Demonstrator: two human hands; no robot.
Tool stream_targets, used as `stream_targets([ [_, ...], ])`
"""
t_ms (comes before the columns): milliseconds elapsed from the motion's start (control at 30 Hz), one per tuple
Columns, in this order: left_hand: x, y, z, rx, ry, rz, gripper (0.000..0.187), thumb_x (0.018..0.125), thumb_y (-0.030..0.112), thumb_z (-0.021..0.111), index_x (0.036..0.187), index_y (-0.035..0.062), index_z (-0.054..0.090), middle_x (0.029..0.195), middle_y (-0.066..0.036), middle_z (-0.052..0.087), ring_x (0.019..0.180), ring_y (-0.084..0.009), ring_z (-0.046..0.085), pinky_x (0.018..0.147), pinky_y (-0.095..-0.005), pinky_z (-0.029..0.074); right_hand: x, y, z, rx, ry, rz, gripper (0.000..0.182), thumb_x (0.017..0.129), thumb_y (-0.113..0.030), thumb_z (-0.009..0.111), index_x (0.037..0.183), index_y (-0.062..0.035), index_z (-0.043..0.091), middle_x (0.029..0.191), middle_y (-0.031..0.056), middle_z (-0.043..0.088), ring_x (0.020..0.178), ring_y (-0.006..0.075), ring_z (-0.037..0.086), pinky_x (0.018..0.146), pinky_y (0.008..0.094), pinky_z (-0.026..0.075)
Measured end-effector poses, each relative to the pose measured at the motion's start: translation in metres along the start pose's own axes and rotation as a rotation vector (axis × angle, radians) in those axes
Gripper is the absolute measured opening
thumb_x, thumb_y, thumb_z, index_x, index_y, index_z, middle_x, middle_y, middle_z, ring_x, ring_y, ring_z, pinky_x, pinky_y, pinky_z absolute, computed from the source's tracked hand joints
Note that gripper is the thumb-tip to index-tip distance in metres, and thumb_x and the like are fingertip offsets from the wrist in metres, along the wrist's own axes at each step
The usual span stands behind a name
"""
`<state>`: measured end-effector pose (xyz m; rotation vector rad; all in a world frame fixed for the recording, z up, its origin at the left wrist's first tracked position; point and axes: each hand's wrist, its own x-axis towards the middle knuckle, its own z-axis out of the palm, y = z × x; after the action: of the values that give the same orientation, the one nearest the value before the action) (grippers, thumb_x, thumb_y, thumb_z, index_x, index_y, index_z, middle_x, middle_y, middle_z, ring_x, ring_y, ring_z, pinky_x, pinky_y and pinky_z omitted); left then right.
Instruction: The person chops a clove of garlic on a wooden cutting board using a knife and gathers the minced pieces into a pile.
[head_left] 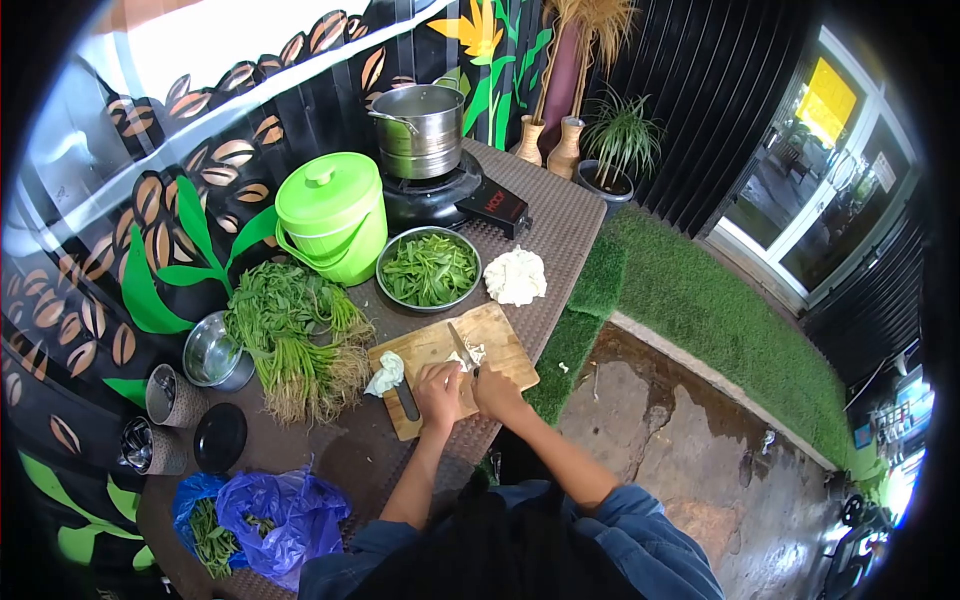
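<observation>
The right hand [497, 388] is wrapped tight around a knife [461, 345], blade down to cut. The left hand [438, 390] presses a small white cauliflower piece [470, 356] flat on the wooden cutting board [505, 340], fingers closed over it so it stays put.

Bright daylight comes from the doorway [815, 170] at upper right, blown out there. Fisheye bending and black corners; the right edge looks perhaps slightly blurred.
</observation>
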<state>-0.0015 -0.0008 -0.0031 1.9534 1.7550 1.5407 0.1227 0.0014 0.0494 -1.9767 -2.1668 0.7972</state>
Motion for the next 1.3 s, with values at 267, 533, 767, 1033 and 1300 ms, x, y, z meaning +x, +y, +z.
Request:
stream_targets([
  [267,0.000,-0.001,0.000,-0.016,0.001,-0.005,0.008,0.077,0.009,0.065,0.081,0.0042,0.070,0.083,-0.007,0.068,0.083,-0.0247,0.061,0.073,-0.0349,0.048,0.003,-0.002,0.029,0.062,0.086,0.038,0.036,0.091,-0.028,0.045,0.106,0.0045,0.042,0.089,0.0304,0.061,0.084,0.0447,0.062,0.074,0.0515,0.050],
  [533,0.001,-0.003,0.002,-0.003,-0.003,0.000,0.008,0.076,0.008,0.065,0.081,0.0042,0.070,0.083,-0.006,0.068,0.082,-0.0244,0.061,0.072,-0.0347,0.048,-0.009,-0.005,0.008,-0.025,-0.011,0.009,0.034,0.091,-0.027,0.046,0.103,0.0050,0.043,0.086,0.0296,0.062,0.083,0.0447,0.062,0.074,0.0512,0.050],
  [767,0.000,0.000,0.000,-0.002,0.008,0.006,0.008,0.076,0.009,0.066,0.082,0.0045,0.070,0.083,-0.006,0.068,0.081,-0.0245,0.061,0.073,-0.0353,0.048,0.007,0.002,0.041,0.004,0.173,-0.009,0.034,0.090,-0.026,0.047,0.104,0.0054,0.042,0.083,0.0280,0.063,0.076,0.0434,0.063,0.067,0.0496,0.052],
  [1033,0.000,-0.002,0.006,-0.005,0.055,0.022,0.008,0.076,0.011,0.068,0.080,0.0037,0.070,0.082,-0.009,0.068,0.081,-0.0253,0.061,0.074,-0.0355,0.047,-0.002,-0.004,0.002,0.000,0.017,-0.008,0.034,0.089,-0.025,0.048,0.103,0.0057,0.046,0.087,0.0288,0.062,0.084,0.0427,0.063,0.073,0.0496,0.051],
  [1300,-0.001,0.000,0.005,-0.006,0.049,-0.028,0.008,0.075,0.008,0.068,0.081,0.0037,0.070,0.083,-0.008,0.068,0.081,-0.0249,0.062,0.073,-0.0342,0.049,0.005,-0.002,0.036,-0.039,0.253,-0.012,0.029,0.088,-0.025,0.048,0.095,0.0034,0.049,0.080,0.0250,0.064,0.076,0.0404,0.065,0.065,0.0464,0.053],
])
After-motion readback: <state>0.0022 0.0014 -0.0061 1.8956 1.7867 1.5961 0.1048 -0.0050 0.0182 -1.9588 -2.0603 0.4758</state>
